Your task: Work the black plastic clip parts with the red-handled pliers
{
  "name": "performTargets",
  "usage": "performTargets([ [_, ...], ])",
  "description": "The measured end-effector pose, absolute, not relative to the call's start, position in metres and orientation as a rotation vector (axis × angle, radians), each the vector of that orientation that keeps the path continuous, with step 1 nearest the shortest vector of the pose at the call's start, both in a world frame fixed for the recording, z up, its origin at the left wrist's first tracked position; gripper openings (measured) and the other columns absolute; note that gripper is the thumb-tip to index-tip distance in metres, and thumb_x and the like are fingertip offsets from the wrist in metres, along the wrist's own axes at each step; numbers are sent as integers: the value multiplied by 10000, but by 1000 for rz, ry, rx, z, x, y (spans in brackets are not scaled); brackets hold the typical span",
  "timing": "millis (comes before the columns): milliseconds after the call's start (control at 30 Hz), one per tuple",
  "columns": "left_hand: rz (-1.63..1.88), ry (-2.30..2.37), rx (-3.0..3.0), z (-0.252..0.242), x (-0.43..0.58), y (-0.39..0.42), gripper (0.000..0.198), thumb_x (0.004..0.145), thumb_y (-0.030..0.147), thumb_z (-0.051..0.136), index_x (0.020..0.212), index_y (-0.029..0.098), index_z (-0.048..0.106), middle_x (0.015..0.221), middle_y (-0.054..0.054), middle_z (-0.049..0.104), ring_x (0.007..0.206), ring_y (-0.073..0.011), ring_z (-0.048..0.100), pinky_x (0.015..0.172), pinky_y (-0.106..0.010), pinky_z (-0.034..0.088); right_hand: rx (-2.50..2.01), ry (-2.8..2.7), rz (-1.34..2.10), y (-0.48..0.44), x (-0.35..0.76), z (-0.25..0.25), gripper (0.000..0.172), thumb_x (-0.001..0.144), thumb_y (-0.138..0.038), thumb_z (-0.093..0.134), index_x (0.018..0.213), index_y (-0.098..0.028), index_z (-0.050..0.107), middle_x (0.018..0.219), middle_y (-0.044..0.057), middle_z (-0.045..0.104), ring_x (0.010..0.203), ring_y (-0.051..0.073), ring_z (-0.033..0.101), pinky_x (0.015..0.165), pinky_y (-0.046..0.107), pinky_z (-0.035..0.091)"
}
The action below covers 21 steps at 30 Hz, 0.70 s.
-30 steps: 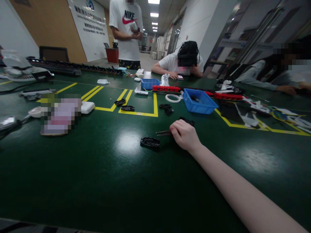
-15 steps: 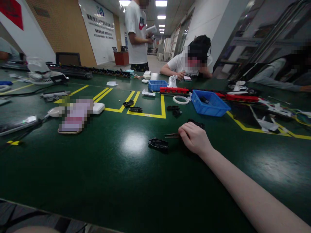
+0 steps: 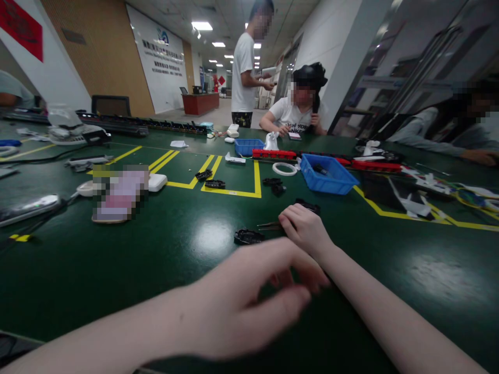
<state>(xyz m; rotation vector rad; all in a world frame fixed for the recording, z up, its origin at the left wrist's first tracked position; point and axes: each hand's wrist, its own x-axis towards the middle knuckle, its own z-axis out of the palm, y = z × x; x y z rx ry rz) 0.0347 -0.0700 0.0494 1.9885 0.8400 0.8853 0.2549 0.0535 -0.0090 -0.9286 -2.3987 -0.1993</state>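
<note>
My right hand [image 3: 306, 228] rests low over the green table, closed around a pair of tweezers [image 3: 268, 226] whose tips point left. Just left of those tips lies a black plastic part [image 3: 248, 237], partly covered by my other hand. Close in front of the camera is my left hand [image 3: 253, 301], slightly blurred, its fingers curved and a gap showing between thumb and fingers. Nothing is visible in it, and it hangs beside my right forearm. Another black part [image 3: 309, 206] sits right behind my right hand, partly hidden.
A blue bin [image 3: 329, 176] with dark pieces stands behind my right hand, near a white tape roll [image 3: 284, 169]. Several black parts [image 3: 215, 184] lie around the yellow tape lines. A phone [image 3: 122, 195] is at left. Across the table sits a person [image 3: 302, 111]; another stands behind.
My left hand has come into view from the lower left, reaching across toward my right forearm. My right hand stays by the black part with the tweezers. The camera view has tilted up slightly.
</note>
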Motion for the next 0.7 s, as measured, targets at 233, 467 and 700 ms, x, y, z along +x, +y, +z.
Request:
performTargets([
  [233,617,1290,2246,16,7,-14,580,858,416,641,1364,210,448,1335,-103,503,1190,-285,518,1001,-442,451,-933,-2425,-189,52,256,-6,338,994,-322,365,761,-195,574,766,69,628,729,181,539,674,326,415],
  [467,442,1206,2531,3,3,12,418,885,402,611,1247,205,543,1160,-74,583,1053,-250,564,879,-378,481,-943,-2454,-161,49,254,-5,350,998,-341,351,764,-200,570,793,71,622,743,178,544,683,325,415],
  [700,437,1155,2572,-2,11,27,348,858,472,629,1060,199,554,1011,-35,611,877,-211,613,716,-307,467,-962,-2451,-151,49,253,-5,344,995,-334,355,754,-200,560,793,70,612,737,176,541,681,322,414],
])
